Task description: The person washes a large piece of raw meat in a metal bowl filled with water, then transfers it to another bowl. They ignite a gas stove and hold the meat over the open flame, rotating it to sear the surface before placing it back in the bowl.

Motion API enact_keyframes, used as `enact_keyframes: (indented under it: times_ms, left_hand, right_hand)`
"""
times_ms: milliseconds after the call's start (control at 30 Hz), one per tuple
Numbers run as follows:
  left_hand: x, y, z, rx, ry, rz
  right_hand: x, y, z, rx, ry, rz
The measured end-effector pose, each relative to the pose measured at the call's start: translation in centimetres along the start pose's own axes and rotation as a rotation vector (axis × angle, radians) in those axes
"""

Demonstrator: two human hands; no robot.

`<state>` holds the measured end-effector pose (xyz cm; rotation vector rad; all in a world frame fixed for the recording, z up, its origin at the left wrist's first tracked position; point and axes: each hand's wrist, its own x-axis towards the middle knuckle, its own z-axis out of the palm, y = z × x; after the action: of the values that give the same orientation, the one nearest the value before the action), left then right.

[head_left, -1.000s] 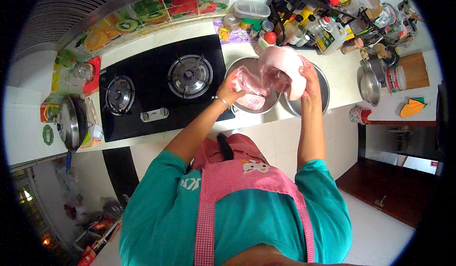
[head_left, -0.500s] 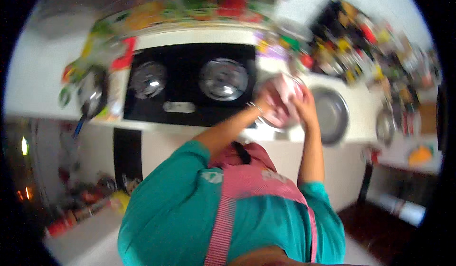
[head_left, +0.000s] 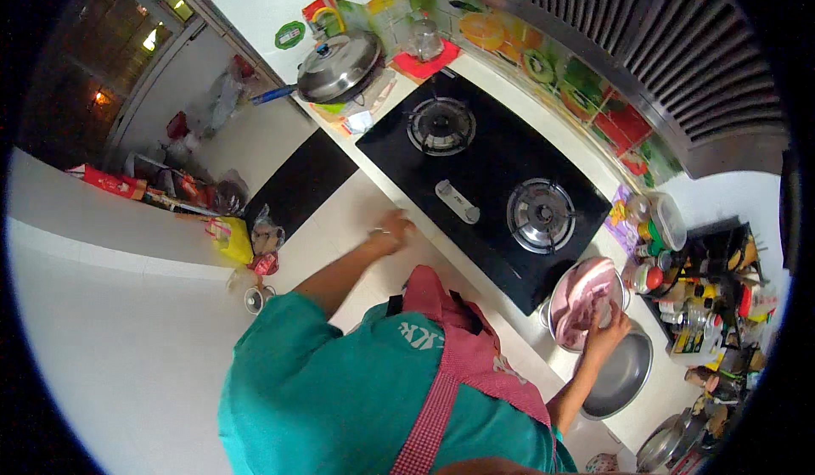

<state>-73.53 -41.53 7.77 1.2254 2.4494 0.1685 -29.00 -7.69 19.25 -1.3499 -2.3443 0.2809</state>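
A slab of raw pork belly (head_left: 586, 292), pink with a pale rind, lies in a round metal pot (head_left: 550, 315) at the right end of the counter. My right hand (head_left: 604, 332) grips the near edge of the meat, its fingertips partly hidden against it. Beside the pot, nearer to me, is a grey metal basin (head_left: 624, 382). Out to the left, my left hand (head_left: 393, 230) hangs in front of the counter edge, away from the meat. Motion blurs its fingers, and nothing can be made out in them.
A black two-burner gas stove (head_left: 492, 188) spans the counter. Left of it sits a lidded pan (head_left: 340, 67), its blue handle jutting past the edge. Bottles and jars (head_left: 692, 318) crowd the right corner. A slatted range hood (head_left: 679, 50) overhangs the far side.
My left hand has let go of the pork and swung left. My right hand stays on the meat, now lying in the pot. The view has turned toward the left.
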Motion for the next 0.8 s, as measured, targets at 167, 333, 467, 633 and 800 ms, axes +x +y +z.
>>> enact_keyframes:
  times_ms: [167, 333, 467, 633, 800]
  left_hand:
    - [-6.5, -16.6, -9.7, 0.407, 0.006, -0.719]
    - [-2.9, -27.5, -22.0, 0.122, 0.573, -0.724]
    - [7.2, -34.5, -30.6, 0.236, 0.742, -0.633]
    - [20.9, -42.5, -37.5, 0.386, 0.735, -0.383]
    - [31.2, -46.5, -38.6, 0.428, 0.547, -0.349]
  right_hand:
    - [1.5, -0.9, -0.8, -0.047, 0.104, -0.040]
    - [3.9, -7.0, 1.0, -0.037, 0.191, -0.040]
    - [5.0, -17.3, 3.2, -0.058, 0.159, -0.034]
    - [4.2, -27.3, 8.5, -0.194, 0.142, -0.096]
    - [4.0, -39.6, 9.0, -0.186, 0.056, -0.026]
